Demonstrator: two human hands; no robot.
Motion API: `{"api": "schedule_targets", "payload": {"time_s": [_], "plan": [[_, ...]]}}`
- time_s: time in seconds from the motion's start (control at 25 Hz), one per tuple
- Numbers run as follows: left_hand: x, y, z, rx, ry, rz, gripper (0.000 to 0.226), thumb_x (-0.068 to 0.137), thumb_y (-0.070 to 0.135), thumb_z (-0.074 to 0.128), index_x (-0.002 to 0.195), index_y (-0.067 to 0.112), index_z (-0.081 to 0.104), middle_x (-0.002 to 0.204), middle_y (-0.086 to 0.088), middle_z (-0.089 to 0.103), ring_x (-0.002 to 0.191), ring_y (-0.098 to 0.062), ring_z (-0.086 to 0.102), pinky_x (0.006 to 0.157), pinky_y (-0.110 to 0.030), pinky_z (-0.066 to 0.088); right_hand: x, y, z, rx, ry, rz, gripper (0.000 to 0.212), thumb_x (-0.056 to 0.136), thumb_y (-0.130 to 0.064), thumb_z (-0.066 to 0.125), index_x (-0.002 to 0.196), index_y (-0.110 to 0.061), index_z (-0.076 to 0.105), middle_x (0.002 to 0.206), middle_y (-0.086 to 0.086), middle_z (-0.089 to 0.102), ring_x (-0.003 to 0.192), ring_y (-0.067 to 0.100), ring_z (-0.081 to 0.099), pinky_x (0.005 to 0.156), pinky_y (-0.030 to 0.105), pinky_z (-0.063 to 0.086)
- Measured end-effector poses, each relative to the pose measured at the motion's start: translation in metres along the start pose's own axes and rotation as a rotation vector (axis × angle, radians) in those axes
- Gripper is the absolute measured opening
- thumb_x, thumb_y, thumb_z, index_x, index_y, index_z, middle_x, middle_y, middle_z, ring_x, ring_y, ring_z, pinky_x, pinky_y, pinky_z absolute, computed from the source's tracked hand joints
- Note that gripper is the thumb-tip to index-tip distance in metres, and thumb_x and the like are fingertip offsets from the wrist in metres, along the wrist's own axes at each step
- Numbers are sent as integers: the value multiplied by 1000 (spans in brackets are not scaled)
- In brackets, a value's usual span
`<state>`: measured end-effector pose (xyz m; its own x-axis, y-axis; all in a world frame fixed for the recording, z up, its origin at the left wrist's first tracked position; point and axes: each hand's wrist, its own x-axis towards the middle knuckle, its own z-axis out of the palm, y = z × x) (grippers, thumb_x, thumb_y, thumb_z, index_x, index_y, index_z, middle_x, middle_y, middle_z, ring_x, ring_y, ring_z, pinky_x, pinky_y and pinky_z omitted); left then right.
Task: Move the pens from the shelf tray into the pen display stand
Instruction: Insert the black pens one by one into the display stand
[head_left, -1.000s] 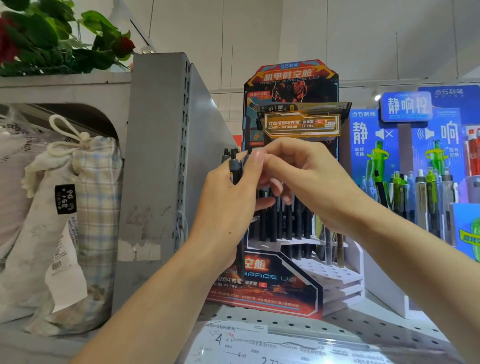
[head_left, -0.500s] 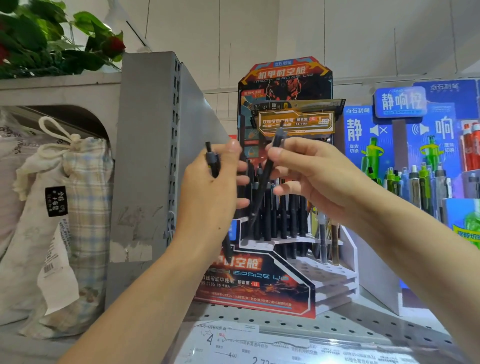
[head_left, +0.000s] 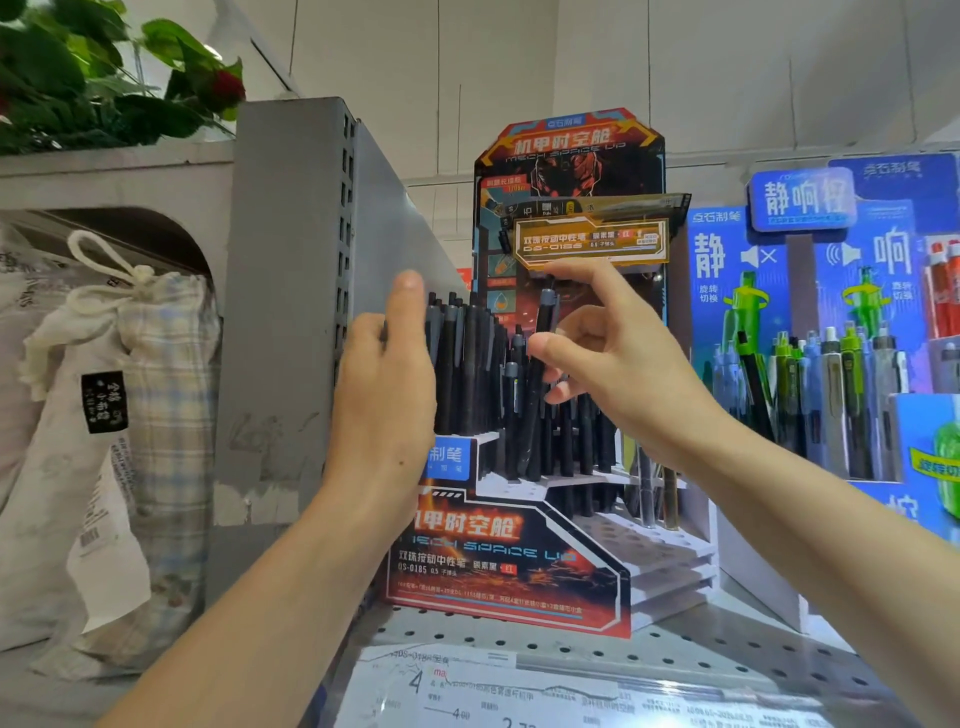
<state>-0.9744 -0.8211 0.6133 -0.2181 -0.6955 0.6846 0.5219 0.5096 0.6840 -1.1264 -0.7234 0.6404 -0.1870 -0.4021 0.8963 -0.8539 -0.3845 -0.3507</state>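
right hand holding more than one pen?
No, the right hand pinches a single black pen, its lower end among the pens in the display stand.

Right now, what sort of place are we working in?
Most likely a stationery shop aisle. A printed pen display stand sits on a pegboard metal shelf, a blue pen display stands beside it, and price labels run along the shelf edge.

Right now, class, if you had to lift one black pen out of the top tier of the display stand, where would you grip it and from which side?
Pinch the black pen by its grey cap end, from above. The pens stand upright, packed close in the display stand, so probably only their tops are free.
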Motion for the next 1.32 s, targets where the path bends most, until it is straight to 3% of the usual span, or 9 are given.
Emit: {"api": "schedule_targets", "payload": {"time_s": [0.16, 0.32, 0.56, 0.68, 0.88, 1.0, 1.16, 1.32], "plan": [[5, 2, -6, -72, 44, -10, 29, 75, 50, 38, 84, 22, 43, 59, 7, 37, 48, -9, 32, 50, -27, 25, -3, 1, 3, -46, -12, -17, 53, 93, -12, 70, 136, -34, 48, 71, -6, 67, 66, 14, 69, 65, 38, 64], [4, 2, -7, -21, 64, -28, 24, 74, 44, 38, 86, 25, 44, 66, 4, 40, 50, -10, 39, 58, -30, 35, -4, 1, 6, -82, -43, -23, 49, 94, -15, 70, 133, -35, 48, 72, -6, 69, 67, 15, 71, 64, 34, 64], [4, -7, -8, 25, 42, -3, 19, 97, 41, 41, 93, 25, 48, 68, 4, 47, 49, -8, 46, 61, -34, 42, -6, -4, 8, -93, -56, -12, 44, 95, -14, 67, 132, -31, 50, 73, -3, 70, 66, 14, 71, 62, 34, 64], [5, -11, -5, 61, 31, -9, 20, 101, 42, 44, 96, 23, 49, 68, 4, 49, 45, -5, 48, 60, -33, 44, -6, -4, 11, -123, -81, 11, 45, 95, -13, 68, 134, -28, 50, 85, -2, 72, 66, 12, 72, 62, 31, 64], [3, -10, -1, 116, 24, 12, 21, 101, 44, 43, 94, 27, 51, 73, 4, 52, 63, -12, 48, 68, -39, 46, -11, -5, 16, -296, -182, 22, 37, 96, -23, 67, 130, -30, 53, 71, -3, 74, 58, 5, 69, 57, 20, 56], [1, -9, 1, 121, 15, 25, 21, 102, 44, 43, 96, 26, 53, 77, 2, 55, 65, -12, 50, 67, -37, 45, -7, -4, 17, -384, -119, -10, 32, 95, -26, 68, 126, -28, 60, 75, -8, 68, 61, 6, 66, 61, 27, 57], [-4, -5, 3, 95, 6, 37, 23, 101, 42, 48, 96, 24, 60, 79, 5, 57, 69, -9, 55, 69, -34, 47, -2, -4, 15, -264, -152, 96, 27, 96, -16, 67, 122, -18, 61, 68, 1, 71, 53, 12, 70, 53, 32, 62], [-11, 1, 6, 99, -58, 51, 27, 100, 49, 47, 93, 36, 69, 104, 4, 67, 95, -14, 65, 85, -41, 54, 0, -9, 9, -380, -208, 67, 35, 94, -23, 69, 127, -24, 57, 72, -2, 70, 58, 13, 68, 61, 35, 63]]}}
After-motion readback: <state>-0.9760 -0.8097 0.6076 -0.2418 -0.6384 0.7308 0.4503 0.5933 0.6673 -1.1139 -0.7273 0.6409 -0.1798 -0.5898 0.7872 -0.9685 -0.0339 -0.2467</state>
